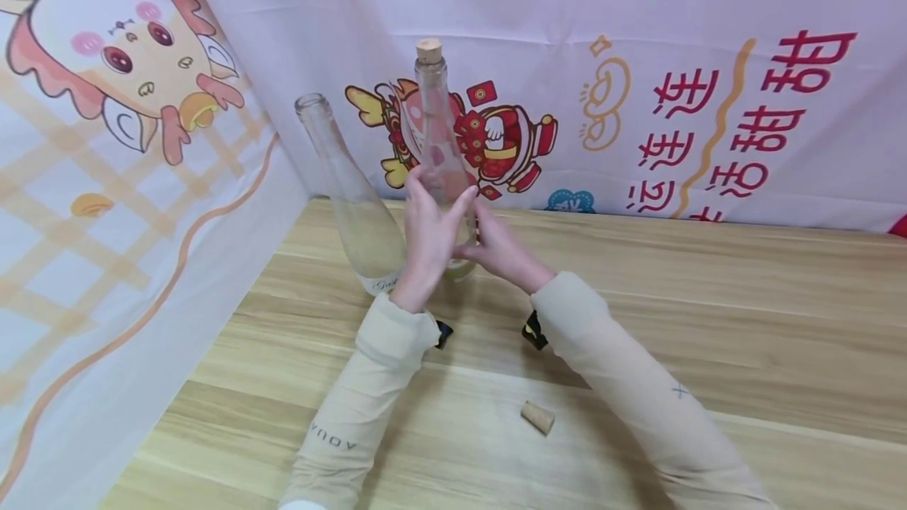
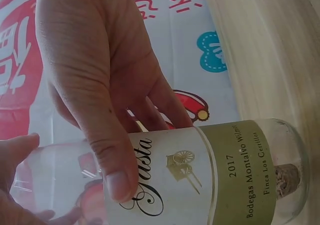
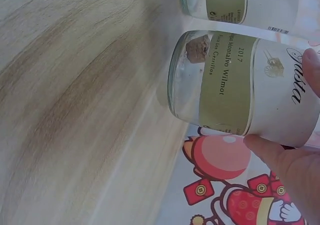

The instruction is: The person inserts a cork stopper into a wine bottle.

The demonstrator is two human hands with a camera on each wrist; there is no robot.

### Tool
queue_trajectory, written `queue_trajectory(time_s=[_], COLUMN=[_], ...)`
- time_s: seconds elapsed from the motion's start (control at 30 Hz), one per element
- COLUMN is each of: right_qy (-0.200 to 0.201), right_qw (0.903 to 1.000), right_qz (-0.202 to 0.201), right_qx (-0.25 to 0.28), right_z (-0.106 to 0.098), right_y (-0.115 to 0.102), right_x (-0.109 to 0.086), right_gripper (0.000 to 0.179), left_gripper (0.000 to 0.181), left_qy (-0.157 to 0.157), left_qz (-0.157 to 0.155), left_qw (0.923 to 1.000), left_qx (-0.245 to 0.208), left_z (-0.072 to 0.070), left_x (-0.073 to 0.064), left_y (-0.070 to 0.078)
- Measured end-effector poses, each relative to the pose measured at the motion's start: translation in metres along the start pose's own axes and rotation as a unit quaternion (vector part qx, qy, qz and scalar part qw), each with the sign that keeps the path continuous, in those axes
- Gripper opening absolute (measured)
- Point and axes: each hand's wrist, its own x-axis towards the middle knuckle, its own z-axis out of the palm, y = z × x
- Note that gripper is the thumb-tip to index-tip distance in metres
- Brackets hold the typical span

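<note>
Both hands hold a clear glass bottle (image 1: pixel 438 112) with a cork (image 1: pixel 428 51) sticking up from its mouth. My left hand (image 1: pixel 428 230) holds its body higher up. Lower down, my right hand (image 1: pixel 503 246) grips it, thumb lying on the white and olive label (image 2: pixel 235 170). A second cork piece (image 3: pixel 197 49) lies inside, at the bottle's base. Whether the base touches the table cannot be told. Close on the left, another clear bottle (image 1: pixel 357 211) stands with an uncorked mouth.
A loose cork (image 1: pixel 537 417) lies on the wood-grain table (image 1: pixel 708 313), nearer me and between my forearms. Printed cloth (image 1: pixel 553 14) hangs behind the table, and another patterned sheet (image 1: pixel 120 258) borders its left side.
</note>
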Motion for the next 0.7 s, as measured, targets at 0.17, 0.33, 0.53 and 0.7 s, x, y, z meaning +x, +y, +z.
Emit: queue_trajectory(time_s=[0.17, 0.33, 0.53, 0.7], right_qy=[0.011, 0.008, -0.001, -0.007], right_qw=[0.9998, 0.9999, 0.9999, 0.9995], right_qz=[-0.010, -0.014, 0.016, 0.025], right_qx=[-0.012, -0.005, 0.000, -0.018], right_z=[0.005, 0.010, 0.010, 0.010], right_y=[0.004, 0.006, 0.005, 0.004], right_x=[0.004, 0.007, 0.008, 0.006], right_gripper=[0.071, 0.073, 0.075, 0.077], left_gripper=[0.067, 0.067, 0.073, 0.090], left_qy=[0.008, 0.009, 0.001, -0.024], left_qz=[-0.002, -0.015, -0.038, -0.048], left_qw=[1.0000, 0.9997, 0.9980, 0.9957], left_qx=[0.005, 0.016, 0.050, 0.075], left_z=[0.002, 0.003, 0.002, -0.002], left_x=[0.001, 0.002, 0.005, 0.001], left_y=[-0.005, -0.009, -0.006, 0.002])
